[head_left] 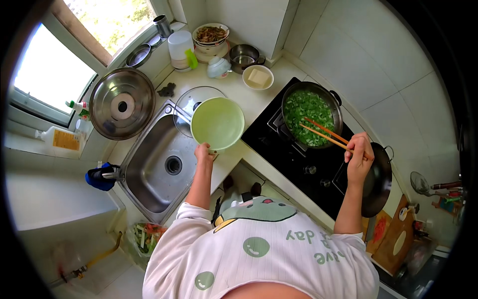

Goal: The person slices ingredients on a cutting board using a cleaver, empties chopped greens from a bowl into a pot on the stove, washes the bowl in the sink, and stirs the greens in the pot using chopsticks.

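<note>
Kitchen counter (283,74): left fingers (202,149) hold bowl (217,123), right fingers (358,144) chopsticks (323,135).

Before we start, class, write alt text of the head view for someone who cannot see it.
The right hand holds chopsticks at a pan of chopped greens on a black stove; the left hand holds a green bowl near a steel sink.

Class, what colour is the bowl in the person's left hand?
The bowl in the left hand is pale green, seen best in the head view.
</note>
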A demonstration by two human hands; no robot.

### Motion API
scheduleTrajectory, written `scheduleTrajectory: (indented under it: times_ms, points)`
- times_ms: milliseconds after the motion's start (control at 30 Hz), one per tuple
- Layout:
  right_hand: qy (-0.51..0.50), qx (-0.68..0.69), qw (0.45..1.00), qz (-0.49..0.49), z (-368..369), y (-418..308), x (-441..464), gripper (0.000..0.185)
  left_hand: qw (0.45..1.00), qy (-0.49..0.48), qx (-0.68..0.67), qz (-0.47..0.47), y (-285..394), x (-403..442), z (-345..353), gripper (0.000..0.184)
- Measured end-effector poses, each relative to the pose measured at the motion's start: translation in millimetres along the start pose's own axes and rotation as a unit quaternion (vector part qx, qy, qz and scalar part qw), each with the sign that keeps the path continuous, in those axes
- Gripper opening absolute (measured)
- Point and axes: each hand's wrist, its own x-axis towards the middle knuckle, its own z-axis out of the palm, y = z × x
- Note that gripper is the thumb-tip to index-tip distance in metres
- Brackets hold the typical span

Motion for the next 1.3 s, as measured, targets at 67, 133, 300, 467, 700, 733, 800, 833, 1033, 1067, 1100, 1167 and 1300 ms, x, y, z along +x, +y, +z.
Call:
scheduleTrajectory:
  times_ms: [67, 133, 300, 467, 700, 733, 800, 833, 1033, 1067, 1100, 1167, 1300]
  points:
    - [0.018, 0.022, 0.999, 0.015, 8, -4, -3, 0.034, 1.0, 0.003, 0.001, -0.018, -2, 35, -11, 0.023]
    - [0.035, 0.042, 0.998, 0.031, 13, -5, -4, 0.033, 0.999, 0.006, 0.002, -0.037, 8, 41, -9, 0.023]
    - [0.044, 0.037, 0.998, 0.032, 17, 0, -7, 0.031, 0.998, 0.008, 0.049, -0.047, 37, 45, -3, 0.03]
    - [0.08, 0.022, 0.994, 0.073, 16, 30, -7, 0.02, 0.997, -0.029, 0.059, -0.048, 51, 63, -5, 0.032]
    - [0.102, 0.003, 0.974, 0.202, 2, 91, -3, 0.025, 0.993, -0.036, 0.092, -0.058, 56, 27, 15, 0.03]
    - [0.103, 0.004, 0.974, 0.202, 2, 95, -3, 0.025, 0.993, -0.037, 0.093, -0.058, 53, 22, 20, 0.03]
    - [0.075, 0.03, 0.973, 0.214, 2, 99, -3, 0.027, 0.992, -0.029, 0.098, -0.079, 42, 11, 30, 0.029]
    - [0.076, 0.031, 0.973, 0.215, 2, 102, -4, 0.027, 0.992, -0.031, 0.099, -0.072, 37, 5, 34, 0.03]
    - [-0.047, 0.051, 0.961, 0.269, 4, 146, -12, 0.019, 0.982, -0.083, 0.16, -0.061, 12, -6, 56, 0.029]
    - [-0.045, 0.055, 0.959, 0.276, 2, 151, -10, 0.018, 0.974, -0.112, 0.188, -0.056, 8, -2, 59, 0.029]
    - [-0.037, 0.057, 0.965, 0.252, 1, 156, -7, 0.018, 0.975, -0.145, 0.142, -0.094, -10, 34, 53, 0.031]
    - [-0.009, 0.036, 0.971, 0.237, -10, 161, 3, 0.019, 0.978, -0.117, 0.136, -0.111, -10, 9, 75, 0.031]
    - [0.089, -0.003, 0.971, 0.222, -32, 154, 18, 0.026, 0.982, -0.09, 0.131, -0.107, -18, 11, 90, 0.032]
